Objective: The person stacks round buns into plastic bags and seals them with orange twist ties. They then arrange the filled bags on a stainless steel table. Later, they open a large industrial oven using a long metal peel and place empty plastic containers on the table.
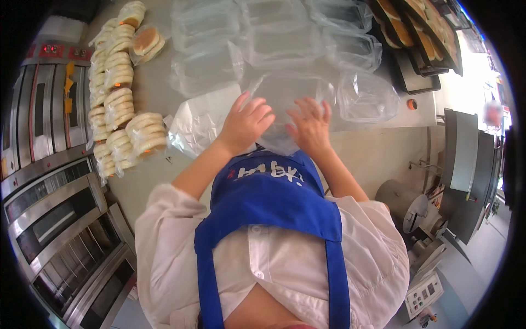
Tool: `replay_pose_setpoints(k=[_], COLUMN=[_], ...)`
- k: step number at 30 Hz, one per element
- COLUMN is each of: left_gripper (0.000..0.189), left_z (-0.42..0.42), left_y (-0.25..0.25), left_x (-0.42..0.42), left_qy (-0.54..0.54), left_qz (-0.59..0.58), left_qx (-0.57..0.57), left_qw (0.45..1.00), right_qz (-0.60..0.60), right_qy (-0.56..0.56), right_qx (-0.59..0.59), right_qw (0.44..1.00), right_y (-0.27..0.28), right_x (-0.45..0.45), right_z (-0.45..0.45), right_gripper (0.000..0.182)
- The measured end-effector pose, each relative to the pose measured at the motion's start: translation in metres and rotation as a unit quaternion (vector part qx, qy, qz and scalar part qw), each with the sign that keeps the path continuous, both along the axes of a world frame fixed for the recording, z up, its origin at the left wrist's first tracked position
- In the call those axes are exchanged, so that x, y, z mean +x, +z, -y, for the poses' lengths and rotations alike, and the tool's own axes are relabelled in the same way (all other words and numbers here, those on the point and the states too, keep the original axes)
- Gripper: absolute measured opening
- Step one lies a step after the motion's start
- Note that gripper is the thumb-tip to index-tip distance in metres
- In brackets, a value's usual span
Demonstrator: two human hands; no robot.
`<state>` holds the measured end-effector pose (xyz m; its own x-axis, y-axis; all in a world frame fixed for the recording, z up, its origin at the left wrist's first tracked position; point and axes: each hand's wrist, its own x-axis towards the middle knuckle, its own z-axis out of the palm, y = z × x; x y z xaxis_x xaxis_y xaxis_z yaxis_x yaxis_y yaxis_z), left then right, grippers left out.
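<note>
A clear plastic bag [283, 88] lies at the table's near edge, its lower end reaching toward my blue apron. On its left side is my left hand [248, 119], fingers spread. My right hand [310, 121] is over the bag's right part, its fingers also apart. Whether the fingertips press on the film is hard to tell; neither hand appears to grasp anything. A crinkled whitish plastic sheet or packet [201, 119] sits beside my left wrist. Right of my right hand rests another clear bag [365, 98].
Several clear bags [205, 68] cover the steel table [158, 78] farther back. Bagged round flat breads [119, 70] line the left, near ovens [53, 205]. Dark baking trays [419, 76], some with bread, stand at the far right by an orange tape roll [412, 104].
</note>
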<state>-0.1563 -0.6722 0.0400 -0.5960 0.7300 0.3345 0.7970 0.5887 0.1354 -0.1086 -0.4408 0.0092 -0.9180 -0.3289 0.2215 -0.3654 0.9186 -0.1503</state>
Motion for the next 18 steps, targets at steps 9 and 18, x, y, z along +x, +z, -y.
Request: replay_pose_setpoints(k=[9,18], left_gripper=[0.084,0.048], left_z=[-0.027,-0.076], left_y=[-0.084,-0.118], left_x=[-0.035,-0.066], left_qy=[0.070,0.137], left_qz=[0.166,0.108], left_qx=[-0.410,-0.228], left_qw=[0.894,0.958], right_qz=[0.266,0.184], right_qy=[0.052,0.083], right_qx=[0.315,0.376], right_qw=[0.910,0.904], right_y=[-0.063,-0.055], right_x=[-0.061,-0.130], right_z=[-0.063,-0.086], right_gripper=[0.064,0.038])
